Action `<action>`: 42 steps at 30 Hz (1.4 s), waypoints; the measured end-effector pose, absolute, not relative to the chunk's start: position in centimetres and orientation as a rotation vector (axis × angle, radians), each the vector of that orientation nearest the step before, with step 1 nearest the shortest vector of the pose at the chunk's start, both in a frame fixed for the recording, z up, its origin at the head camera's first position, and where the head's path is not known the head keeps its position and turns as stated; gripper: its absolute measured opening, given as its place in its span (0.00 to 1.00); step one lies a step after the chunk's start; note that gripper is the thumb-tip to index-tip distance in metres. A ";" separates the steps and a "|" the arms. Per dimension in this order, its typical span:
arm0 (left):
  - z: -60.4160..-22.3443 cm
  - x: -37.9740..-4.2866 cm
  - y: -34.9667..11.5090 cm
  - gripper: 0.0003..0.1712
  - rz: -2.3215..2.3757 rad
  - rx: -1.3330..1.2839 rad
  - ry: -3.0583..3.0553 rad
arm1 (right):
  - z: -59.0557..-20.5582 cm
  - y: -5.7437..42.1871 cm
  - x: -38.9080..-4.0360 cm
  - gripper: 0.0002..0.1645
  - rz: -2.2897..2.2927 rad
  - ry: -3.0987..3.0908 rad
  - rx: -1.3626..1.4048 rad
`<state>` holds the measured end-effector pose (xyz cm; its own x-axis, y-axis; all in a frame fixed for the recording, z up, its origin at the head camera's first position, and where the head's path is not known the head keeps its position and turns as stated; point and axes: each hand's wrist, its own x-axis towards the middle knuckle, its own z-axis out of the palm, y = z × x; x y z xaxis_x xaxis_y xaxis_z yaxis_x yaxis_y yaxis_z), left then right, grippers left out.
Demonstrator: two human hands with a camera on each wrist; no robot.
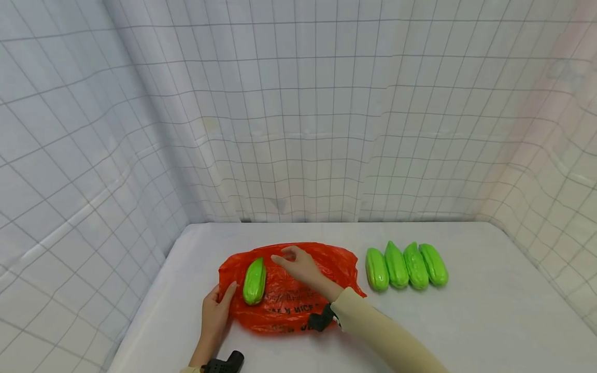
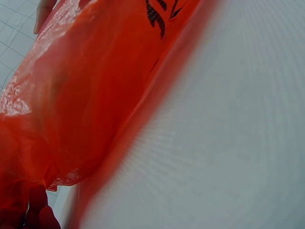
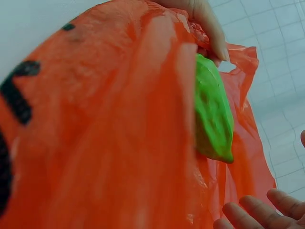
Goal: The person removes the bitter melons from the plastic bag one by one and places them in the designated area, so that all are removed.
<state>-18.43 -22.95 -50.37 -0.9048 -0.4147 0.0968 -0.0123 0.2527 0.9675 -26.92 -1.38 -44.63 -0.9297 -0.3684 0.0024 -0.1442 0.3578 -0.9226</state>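
A red plastic bag [image 1: 284,277] with black print lies spread on the white table. My left hand [image 1: 215,311] grips its left edge, thumb on top; in the left wrist view dark fingers [image 2: 40,210] show at the gathered plastic. Beside that thumb is one bright green bitter melon [image 1: 254,282], lumpy and pointed at one end. The right wrist view shows the same melon [image 3: 213,109] at the bag's mouth, partly covered by red plastic. Over the bag, right of the melon, my right hand [image 1: 300,267] holds nothing, its fingers loosely bent.
Several more green bitter melons [image 1: 396,265] lie side by side on the table [image 1: 494,311], right of the bag. White gridded curtains [image 1: 298,103] stand behind the table and on both sides. Each wrist wears a black camera [image 1: 322,318].
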 end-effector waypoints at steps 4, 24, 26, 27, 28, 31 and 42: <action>-50.5 -18.4 -23.0 0.24 -1.717 0.372 -2.187 | -44.8 -2.0 -27.0 0.36 -1.589 2.386 -0.448; -50.6 -18.3 -23.0 0.23 -1.706 0.350 -2.175 | -45.8 -5.1 -27.0 0.43 -1.447 2.418 -0.339; -50.6 -18.4 -23.0 0.23 -1.718 0.348 -2.166 | -45.9 -5.3 -27.0 0.43 -1.430 2.420 -0.357; -50.7 -18.4 -23.0 0.23 -1.723 0.346 -2.162 | -46.0 -5.4 -27.0 0.43 -1.425 2.415 -0.359; -50.7 -18.4 -23.0 0.23 -1.727 0.344 -2.161 | -46.0 -5.4 -27.0 0.43 -1.421 2.412 -0.362; -50.7 -18.4 -23.1 0.23 -1.734 0.338 -2.164 | -46.1 -5.5 -26.9 0.44 -1.414 2.394 -0.361; -50.7 -18.3 -23.1 0.24 -1.732 0.341 -2.162 | -46.3 -6.0 -27.0 0.45 -1.434 2.372 -0.311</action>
<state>-18.35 -23.08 -50.74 -0.9104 -0.3964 0.1188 0.0295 0.2242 0.9741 -27.01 -6.00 -46.27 -0.9145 -0.3612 -0.1822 -0.0064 0.4632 -0.8862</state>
